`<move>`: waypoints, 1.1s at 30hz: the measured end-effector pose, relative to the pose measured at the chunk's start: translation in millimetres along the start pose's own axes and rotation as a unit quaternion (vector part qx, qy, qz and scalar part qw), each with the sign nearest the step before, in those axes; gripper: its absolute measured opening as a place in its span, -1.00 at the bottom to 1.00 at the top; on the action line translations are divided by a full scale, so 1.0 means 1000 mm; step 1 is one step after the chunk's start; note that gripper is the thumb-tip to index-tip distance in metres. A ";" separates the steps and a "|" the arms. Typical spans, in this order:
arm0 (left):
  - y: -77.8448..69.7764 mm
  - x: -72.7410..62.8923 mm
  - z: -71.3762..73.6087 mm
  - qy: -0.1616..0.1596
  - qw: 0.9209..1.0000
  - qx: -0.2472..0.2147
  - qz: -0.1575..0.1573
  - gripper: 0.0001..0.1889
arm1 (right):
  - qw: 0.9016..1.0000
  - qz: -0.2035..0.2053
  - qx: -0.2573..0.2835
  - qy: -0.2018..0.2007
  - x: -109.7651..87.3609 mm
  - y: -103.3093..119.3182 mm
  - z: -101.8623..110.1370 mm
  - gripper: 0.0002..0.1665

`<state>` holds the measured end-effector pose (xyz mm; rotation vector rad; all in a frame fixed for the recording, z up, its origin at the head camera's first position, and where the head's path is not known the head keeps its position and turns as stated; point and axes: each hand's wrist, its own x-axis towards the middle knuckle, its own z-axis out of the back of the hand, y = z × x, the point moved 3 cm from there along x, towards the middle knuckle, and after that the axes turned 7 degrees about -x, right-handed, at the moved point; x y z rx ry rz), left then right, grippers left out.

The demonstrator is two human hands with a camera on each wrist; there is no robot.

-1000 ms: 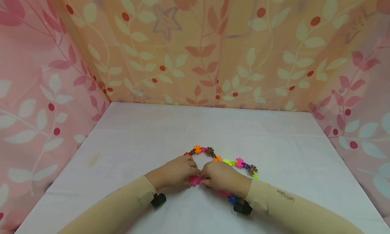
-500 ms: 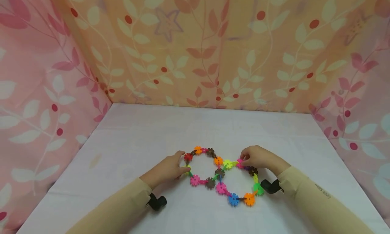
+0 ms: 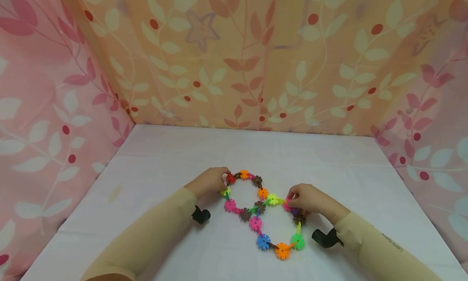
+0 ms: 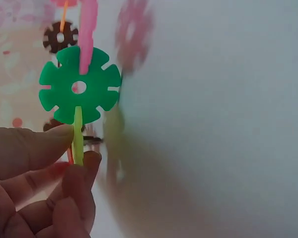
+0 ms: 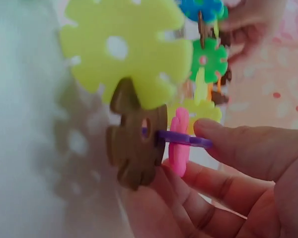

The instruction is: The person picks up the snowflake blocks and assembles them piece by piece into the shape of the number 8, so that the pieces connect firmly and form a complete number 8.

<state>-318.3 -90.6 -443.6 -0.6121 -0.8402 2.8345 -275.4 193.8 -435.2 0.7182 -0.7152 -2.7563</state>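
Observation:
Notched plastic snowflake discs (image 3: 282, 251) in many colours are slotted together into a chain of two joined rings, like a figure eight. My left hand (image 3: 210, 180) pinches the far left ring at its outer side, beside the red disc (image 3: 231, 179). In the left wrist view, thumb and fingers grip a yellow-green disc (image 4: 78, 136) edge-on, slotted into a green disc (image 4: 100, 88). My right hand (image 3: 314, 201) holds the nearer ring at its upper right. Its thumb and fingers pinch around the purple disc (image 5: 181, 139) and pink disc (image 5: 179, 158), beside a brown disc (image 5: 131, 153).
The rings are over a table with a white cover (image 3: 164, 151). Orange patterned cloth (image 3: 234, 69) hangs behind it, with pink leafy cloth (image 3: 47, 110) at the sides. Black camera mounts (image 3: 326, 238) sit at both wrists.
Both hands were together at the left ring's near side, then parted to opposite sides. The left hand has since moved away from me; the left ring shifted farther, the right ring swung nearer and left.

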 end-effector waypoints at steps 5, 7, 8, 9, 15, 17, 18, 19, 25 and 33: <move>-0.008 0.020 0.011 -0.003 1.000 0.023 -0.003 -0.56 | 0.999 0.001 0.048 0.006 -0.005 0.002 -0.012 -0.87; -0.011 0.027 0.014 -0.003 1.000 0.020 -0.008 -0.59 | 0.997 0.008 0.071 0.013 -0.006 0.003 -0.017 -0.85; -0.012 0.031 0.016 -0.003 1.000 0.022 -0.010 -0.61 | 0.996 0.012 0.084 0.018 -0.007 0.004 -0.020 -0.84; -0.013 0.034 0.017 -0.004 1.000 0.023 -0.014 -0.63 | 0.995 0.015 0.099 0.023 -0.008 0.004 -0.023 -0.84; -0.018 0.046 0.016 0.006 0.999 0.011 -0.029 -0.65 | 0.980 0.025 0.190 0.054 -0.014 0.009 -0.045 -0.83; -0.017 0.049 0.014 0.014 0.999 -0.005 -0.030 -0.64 | 0.975 0.026 0.213 0.064 -0.016 0.011 -0.053 -0.84; -0.017 0.050 0.013 0.017 0.999 -0.010 -0.030 -0.64 | 0.972 0.027 0.223 0.067 -0.018 0.012 -0.057 -0.84; -0.017 0.051 0.012 0.019 0.999 -0.014 -0.033 -0.66 | 0.969 0.028 0.234 0.071 -0.020 0.013 -0.061 -0.85; -0.016 0.056 0.011 0.027 0.999 -0.029 -0.027 -0.74 | 0.963 0.032 0.255 0.084 -0.028 0.018 -0.071 -0.85; -0.004 0.054 0.017 0.001 0.998 -0.036 -0.044 -0.60 | 0.972 0.052 0.216 0.076 -0.025 0.015 -0.062 -0.76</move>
